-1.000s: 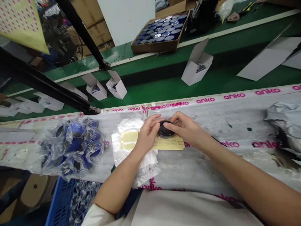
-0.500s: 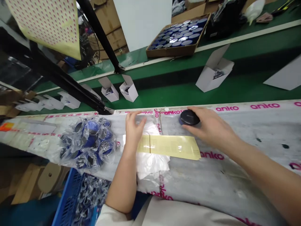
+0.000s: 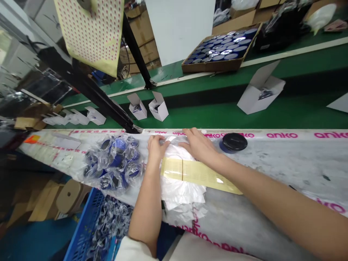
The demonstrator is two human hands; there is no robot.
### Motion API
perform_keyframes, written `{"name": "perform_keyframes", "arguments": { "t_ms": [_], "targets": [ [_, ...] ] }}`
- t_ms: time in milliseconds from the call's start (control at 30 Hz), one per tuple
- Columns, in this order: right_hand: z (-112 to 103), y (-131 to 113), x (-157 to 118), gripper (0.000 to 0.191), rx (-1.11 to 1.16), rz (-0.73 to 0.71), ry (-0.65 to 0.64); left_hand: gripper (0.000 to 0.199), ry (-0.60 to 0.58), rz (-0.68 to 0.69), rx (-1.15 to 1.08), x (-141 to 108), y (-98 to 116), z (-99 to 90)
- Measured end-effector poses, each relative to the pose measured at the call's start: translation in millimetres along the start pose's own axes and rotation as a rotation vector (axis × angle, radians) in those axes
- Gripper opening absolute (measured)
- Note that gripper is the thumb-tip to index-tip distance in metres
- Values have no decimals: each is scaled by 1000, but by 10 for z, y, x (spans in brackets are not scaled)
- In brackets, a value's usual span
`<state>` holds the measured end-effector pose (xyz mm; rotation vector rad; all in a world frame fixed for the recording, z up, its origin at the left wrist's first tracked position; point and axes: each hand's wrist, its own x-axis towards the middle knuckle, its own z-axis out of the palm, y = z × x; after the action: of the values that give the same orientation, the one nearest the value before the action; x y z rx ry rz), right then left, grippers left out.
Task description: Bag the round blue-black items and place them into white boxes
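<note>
In the middle of the frame, one pile of thin white plastic bags [image 3: 183, 197] lies on a long counter [image 3: 285, 157] covered with grey-white film. The single bags cannot be counted. The long axis of the pile goes from the top to the bottom of the frame, and its lower end points slightly to the right.

Two hands are at the upper end of this pile. The left hand [image 3: 156, 148] is at the upper left corner; its grip is curved, and I cannot tell if it pinches the plastic. The right hand [image 3: 198, 145] comes from the right, and its grip is spread, the thumb apart from the fingers.

Across the pile lies one long yellow paper strip [image 3: 202, 174] with one dark cross line; its axis runs left to right, the right end lower, partly under the right forearm.

Right of centre, one low round blue container with a black lid [image 3: 234, 142] stands upright, lid facing up, apart from the hands. At centre left there is one cluster of blue cups in clear plastic [image 3: 116, 157], at least seven.

Behind, on the green surface [image 3: 201, 112], two small open white boxes [image 3: 148, 110] stand left of centre, and one larger open white box [image 3: 259, 92] at upper right.
</note>
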<state>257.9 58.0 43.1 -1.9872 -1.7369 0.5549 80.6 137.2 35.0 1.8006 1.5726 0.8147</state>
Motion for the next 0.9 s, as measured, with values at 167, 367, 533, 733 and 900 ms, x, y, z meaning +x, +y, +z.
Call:
{"name": "perform_keyframes", "arguments": {
  "t_ms": [167,367,533,733,900],
  "targets": [
    [16,-21,260,9,124,-52,6,6,1,97,-237,-4,78,61],
    [-238,78,161,10,436,-240,219,31,-7,180,-632,-137,317,43],
    [-438,107,50,26,267,-267,224,38,-64,109,-764,-246,438,81],
    [-477,94,55,19,201,-389,205,31,-72,53,-696,-254,385,132],
    [-426,140,171,25,243,-173,75,50,-149,39,-591,-134,278,-5]
  ]
}}
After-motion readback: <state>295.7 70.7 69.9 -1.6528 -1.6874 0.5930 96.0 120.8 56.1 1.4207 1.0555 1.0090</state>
